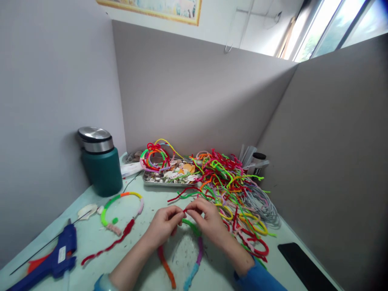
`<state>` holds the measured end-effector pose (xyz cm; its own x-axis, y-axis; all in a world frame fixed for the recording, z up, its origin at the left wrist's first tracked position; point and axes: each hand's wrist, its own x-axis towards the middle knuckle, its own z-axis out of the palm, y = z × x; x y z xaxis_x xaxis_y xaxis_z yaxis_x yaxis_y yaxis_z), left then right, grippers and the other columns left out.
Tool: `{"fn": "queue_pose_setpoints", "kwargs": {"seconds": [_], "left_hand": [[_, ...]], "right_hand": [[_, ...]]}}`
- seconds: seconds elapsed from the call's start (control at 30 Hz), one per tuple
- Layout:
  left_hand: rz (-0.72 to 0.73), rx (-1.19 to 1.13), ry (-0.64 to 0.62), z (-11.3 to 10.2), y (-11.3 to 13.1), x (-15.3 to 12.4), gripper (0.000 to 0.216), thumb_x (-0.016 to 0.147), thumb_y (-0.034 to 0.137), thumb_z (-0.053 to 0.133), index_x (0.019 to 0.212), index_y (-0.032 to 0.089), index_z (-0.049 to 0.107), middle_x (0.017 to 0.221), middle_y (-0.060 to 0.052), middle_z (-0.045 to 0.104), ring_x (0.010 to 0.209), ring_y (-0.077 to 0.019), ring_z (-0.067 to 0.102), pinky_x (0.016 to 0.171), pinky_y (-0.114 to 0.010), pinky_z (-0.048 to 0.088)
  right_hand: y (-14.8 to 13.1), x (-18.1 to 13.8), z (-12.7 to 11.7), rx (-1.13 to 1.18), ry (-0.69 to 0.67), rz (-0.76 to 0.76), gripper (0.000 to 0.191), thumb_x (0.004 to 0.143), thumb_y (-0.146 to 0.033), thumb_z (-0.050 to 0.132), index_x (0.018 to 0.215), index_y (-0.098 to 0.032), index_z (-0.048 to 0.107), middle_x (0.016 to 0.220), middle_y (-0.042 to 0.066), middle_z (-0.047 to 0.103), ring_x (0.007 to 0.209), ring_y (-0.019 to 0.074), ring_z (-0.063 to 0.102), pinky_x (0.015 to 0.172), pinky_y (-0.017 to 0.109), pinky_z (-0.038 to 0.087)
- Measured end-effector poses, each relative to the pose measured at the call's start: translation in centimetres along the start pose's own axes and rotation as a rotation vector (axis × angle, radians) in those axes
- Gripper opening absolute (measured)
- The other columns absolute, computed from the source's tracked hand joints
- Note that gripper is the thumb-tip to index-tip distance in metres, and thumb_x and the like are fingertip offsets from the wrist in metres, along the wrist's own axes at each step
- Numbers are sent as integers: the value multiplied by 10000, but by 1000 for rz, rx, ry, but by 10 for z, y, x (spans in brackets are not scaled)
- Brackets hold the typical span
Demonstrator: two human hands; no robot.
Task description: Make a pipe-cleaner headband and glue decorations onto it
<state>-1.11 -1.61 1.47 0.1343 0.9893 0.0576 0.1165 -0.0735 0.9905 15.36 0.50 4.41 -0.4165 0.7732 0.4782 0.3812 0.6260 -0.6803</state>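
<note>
My left hand (pixel 165 224) and my right hand (pixel 206 220) meet over the middle of the table, both pinching the top of a hoop wrapped in coloured pipe cleaners (pixel 194 246). Its orange, green, purple and blue sections curve down between my wrists. A short red pipe cleaner end (pixel 184 211) shows between my fingertips. A second wrapped hoop (pixel 121 204), green, orange, yellow and pink, lies to the left. A loose red pipe cleaner (pixel 109 244) trails from it.
A big heap of coloured pipe cleaners (pixel 230 186) lies right of centre. A metal tray of shells (pixel 169 178) stands behind, a green flask (pixel 101 161) at the left, a blue glue gun (pixel 56 258) near left, a black phone (pixel 303 262) near right. Partition walls enclose the table.
</note>
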Motion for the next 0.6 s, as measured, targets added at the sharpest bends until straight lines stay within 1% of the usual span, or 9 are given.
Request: {"fn": "queue_pose_setpoints", "kwargs": {"seconds": [0.13, 0.27, 0.37, 0.5, 0.6], "left_hand": [[-17, -48, -30, 0, 2, -1, 322, 748, 453, 582, 645, 149, 564, 478, 62, 438, 382, -66, 355, 391, -193, 261], [-24, -84, -75, 0, 2, -2, 312, 754, 451, 578, 670, 152, 556, 504, 52, 465, 388, -69, 363, 385, -195, 280], [-20, -77, -98, 1, 1, -2, 309, 768, 446, 568, 684, 149, 560, 471, 61, 440, 379, -70, 359, 384, -193, 273], [-7, -47, -96, 1, 2, -3, 296, 780, 424, 565, 676, 147, 565, 452, 68, 409, 387, -69, 346, 392, -191, 259], [-7, -19, -67, 1, 2, -2, 287, 781, 414, 561, 686, 144, 576, 459, 68, 404, 395, -69, 337, 399, -193, 255]], "right_hand": [[3, 0, 0, -1, -25, -51, 104, 828, -147, 562, 796, -187, 653, 762, 16, 630, 753, 149, 575, 697, 262, 425], [3, -1, 0, 5, -56, -81, 107, 841, -143, 546, 794, -183, 633, 759, 9, 607, 743, 139, 563, 682, 248, 415], [1, -2, 1, -8, -52, -85, 116, 850, -144, 524, 776, -176, 607, 739, 2, 580, 723, 135, 544, 664, 242, 404], [0, -4, 4, -27, -20, -62, 135, 865, -148, 496, 767, -173, 585, 736, 5, 567, 721, 139, 531, 665, 248, 400], [0, -3, 1, -17, -44, -56, 134, 873, -157, 496, 806, -174, 610, 767, 14, 594, 749, 144, 551, 687, 251, 411]]}}
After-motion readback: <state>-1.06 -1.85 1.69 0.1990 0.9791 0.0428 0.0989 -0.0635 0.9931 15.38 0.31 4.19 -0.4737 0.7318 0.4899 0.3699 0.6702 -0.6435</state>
